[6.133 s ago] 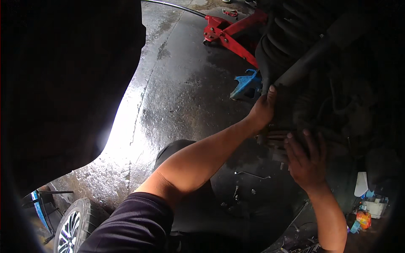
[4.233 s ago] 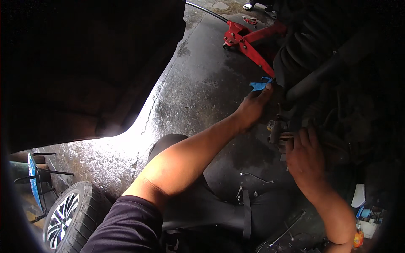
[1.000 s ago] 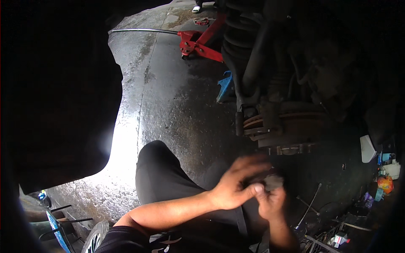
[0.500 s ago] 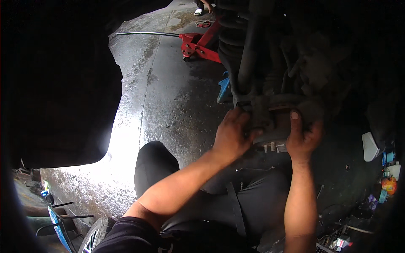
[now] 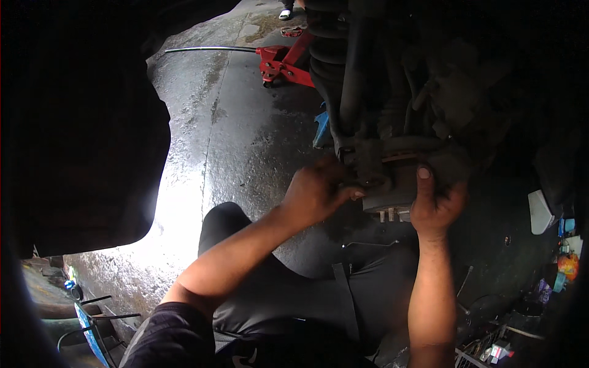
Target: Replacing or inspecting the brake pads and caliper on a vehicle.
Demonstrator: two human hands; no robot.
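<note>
A dark brake disc [image 5: 397, 195] sits on the wheel hub, with a few wheel studs [image 5: 388, 215] poking out toward me. My right hand [image 5: 437, 205] grips the right side of the disc, its thumb up along the rim and its fingers curled at the edge. At the disc's left side is a dark brake caliper [image 5: 371, 164]. My left hand [image 5: 314, 191] is closed round the caliper's left part, thumb below pointing right; its fingertips are in shadow. Above the disc rise a strut [image 5: 354, 73] and a coil spring [image 5: 327, 52].
A red floor jack [image 5: 282, 66] with a long handle stands beyond the spring, near a blue stand [image 5: 321, 127]. A thin metal rod [image 5: 368, 243] lies below the disc. Dark bodywork [image 5: 80, 135] fills the left. Coloured packages [image 5: 567, 265] and a crate [image 5: 485, 349] are at the right.
My left hand has shifted left and slightly down, and its thumb has moved away from the disc face. My right hand keeps its grip on the disc. The view has shifted slightly.
</note>
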